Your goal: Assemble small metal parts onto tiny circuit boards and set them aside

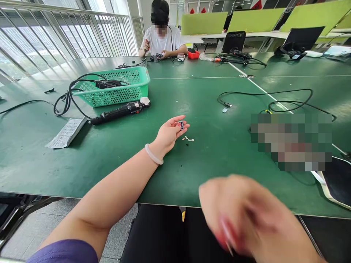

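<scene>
My left hand [172,131] rests over the green table, thumb and fingers pinching a small dark-blue electronic part [181,125]. Just right of it lie several tiny bits [189,139], white, pinkish and black. Close to the camera, past the table's front edge, my right hand [236,215] is blurred with its fingers curled together. A thin pale streak shows at its fingertips; whether it is a tool or a nail I cannot make out.
A green basket [120,98] with black cables stands left, a black electric screwdriver [120,112] before it and a paper pad [67,133] nearby. A black cable [263,93] loops at right, beside a blurred-out area. A person [164,40] sits across the table [109,164].
</scene>
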`<state>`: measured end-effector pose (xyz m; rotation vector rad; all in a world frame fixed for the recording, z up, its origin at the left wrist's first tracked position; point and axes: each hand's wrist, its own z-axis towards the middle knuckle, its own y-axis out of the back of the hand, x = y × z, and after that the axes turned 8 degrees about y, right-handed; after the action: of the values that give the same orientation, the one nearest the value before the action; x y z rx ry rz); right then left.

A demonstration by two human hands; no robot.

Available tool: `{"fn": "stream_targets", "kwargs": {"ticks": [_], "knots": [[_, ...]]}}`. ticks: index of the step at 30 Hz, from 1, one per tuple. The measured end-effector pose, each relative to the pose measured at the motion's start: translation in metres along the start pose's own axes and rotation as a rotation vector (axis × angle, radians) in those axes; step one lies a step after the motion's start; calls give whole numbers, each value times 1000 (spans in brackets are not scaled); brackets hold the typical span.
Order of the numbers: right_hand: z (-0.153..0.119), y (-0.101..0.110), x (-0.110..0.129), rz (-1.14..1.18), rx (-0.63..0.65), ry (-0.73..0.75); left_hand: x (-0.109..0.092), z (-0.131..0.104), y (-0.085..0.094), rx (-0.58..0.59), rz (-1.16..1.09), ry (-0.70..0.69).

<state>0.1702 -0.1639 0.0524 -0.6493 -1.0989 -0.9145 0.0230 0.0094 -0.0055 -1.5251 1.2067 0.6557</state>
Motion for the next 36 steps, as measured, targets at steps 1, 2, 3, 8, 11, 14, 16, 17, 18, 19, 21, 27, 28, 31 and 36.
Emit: {"fn": "stream_targets", "kwargs": {"ticks": [1, 2, 3, 8, 11, 14, 16, 17, 18, 19, 21, 27, 28, 31, 36], "knots": [[16, 11, -1, -60, -151, 0, 0, -1, 0, 31, -4, -5], [34, 22, -3, -126, -242, 7, 1, -1, 0, 59, -8, -9], [51, 33, -9, -198, -309, 21, 1, -2, 0, 82, -10, -9], [110, 89, -63, -243, -486, -38, 1, -3, -2, 147, 2, 18], [116, 104, -91, -161, -541, -122, 2, -3, -2, 171, 41, 40], [112, 103, -101, -133, -574, -133, 4, -4, -4, 181, 90, 70], [109, 100, -103, -126, -574, -133, 4, -5, -5, 190, 107, 80], [107, 99, -103, -127, -570, -136, 5, -5, -5, 196, 109, 82], [106, 98, -104, -135, -566, -139, 5, -5, -5, 200, 106, 84], [105, 98, -105, -150, -561, -141, 5, -6, -5, 201, 102, 86], [104, 98, -109, -194, -546, -140, 4, -6, -4, 201, 94, 90], [102, 98, -117, -289, -553, -129, 4, -6, -1, 209, 141, 57], [102, 97, -117, -291, -560, -126, 5, -6, -1, 210, 150, 50], [102, 94, -116, -295, -567, -96, 5, -6, -2, 228, 176, 22], [103, 92, -117, -345, -556, -68, 5, -6, -3, 237, 216, 9]]}}
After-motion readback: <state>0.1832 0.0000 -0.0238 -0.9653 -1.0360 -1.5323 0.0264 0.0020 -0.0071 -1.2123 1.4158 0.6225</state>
